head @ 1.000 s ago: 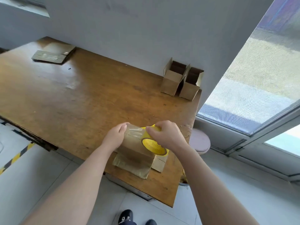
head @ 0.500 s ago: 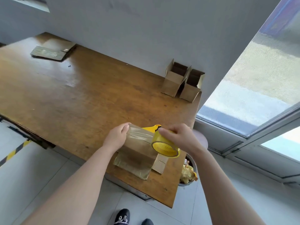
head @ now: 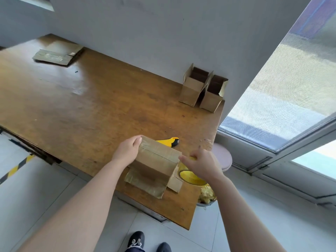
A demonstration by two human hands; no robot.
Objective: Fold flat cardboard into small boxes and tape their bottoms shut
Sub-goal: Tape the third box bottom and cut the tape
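Box sits bottom-up near the bench's near right corner, clear tape along its seam, open flaps splayed on the wood beneath. Left hand grips the box's left end, fingers curled over the top edge. Right hand holds the yellow tape roll at the bench's right edge, just beside the box; one fingertip touches the box's right end. Yellow-and-black cutter lies just behind the box. Two finished boxes stand open-topped, side by side, at the far right corner. Flat cardboard is stacked at the far left.
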